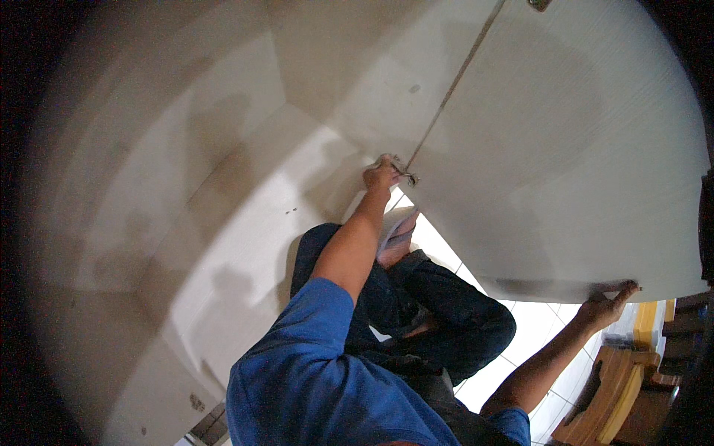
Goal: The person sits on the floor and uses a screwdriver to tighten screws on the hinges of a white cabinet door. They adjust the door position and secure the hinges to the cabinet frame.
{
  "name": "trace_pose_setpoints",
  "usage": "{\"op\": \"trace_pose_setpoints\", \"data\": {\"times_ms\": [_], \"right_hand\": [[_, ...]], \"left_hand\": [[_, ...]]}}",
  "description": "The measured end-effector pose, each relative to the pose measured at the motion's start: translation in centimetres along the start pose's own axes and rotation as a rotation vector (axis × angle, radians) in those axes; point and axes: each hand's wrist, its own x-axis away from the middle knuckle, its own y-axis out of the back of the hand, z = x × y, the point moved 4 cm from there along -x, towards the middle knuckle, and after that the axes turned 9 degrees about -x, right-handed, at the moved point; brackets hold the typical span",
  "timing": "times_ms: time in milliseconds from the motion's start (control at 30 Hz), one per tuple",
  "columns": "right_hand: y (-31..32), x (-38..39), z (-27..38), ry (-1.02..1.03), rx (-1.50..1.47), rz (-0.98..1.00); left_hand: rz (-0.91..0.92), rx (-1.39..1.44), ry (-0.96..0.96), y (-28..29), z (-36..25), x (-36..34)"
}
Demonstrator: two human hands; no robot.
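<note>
A large pale cabinet door (580, 171) stands swung out on the right, a narrow dark gap running between it and the cabinet wall. At the door's lower corner by this gap is a metal hinge (411, 178). My left hand (381, 175) is closed at the hinge, its fingers pinched on the metal; exact finger placement is small and partly hidden. My right hand (610, 305) grips the door's lower outer edge, thumb and fingers against the panel.
A second metal hinge (538, 4) shows at the top edge. Pale, stained cabinet panels (245, 245) rise at left. My bent legs (461, 334) are on the white tiled floor (539, 327). Brown and yellow wooden furniture (613, 390) stands at lower right, close to my right arm.
</note>
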Motion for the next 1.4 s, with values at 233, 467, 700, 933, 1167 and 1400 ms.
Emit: {"op": "trace_pose_setpoints", "data": {"times_ms": [233, 467, 700, 933, 1167, 1400], "right_hand": [[-0.6, -0.5, -0.5, -0.236, -0.19, -0.058], [0.3, 0.0, -0.7, -0.378, -0.258, 0.009], [0.6, -0.3, -0.7, -0.261, -0.191, -0.057], [0.8, 0.0, -0.6, -0.276, -0.222, -0.025], [0.3, 0.9, 0.2, -0.246, -0.203, -0.051], [0.0, 0.5, 0.3, -0.197, -0.159, -0.088]], "left_hand": [[-0.044, -0.035, 0.012, -0.3, 0.4, -0.3], [0.064, 0.067, -0.066, -0.6, 0.7, 0.7], [-0.068, 0.038, 0.01, -1.1, 0.9, 0.7], [-0.029, 0.031, -0.04, 0.0, 1.3, 0.9], [-0.013, 0.017, -0.006, 0.3, 1.6, 0.5], [0.069, 0.021, 0.004, 0.3, 1.3, 0.1]]}}
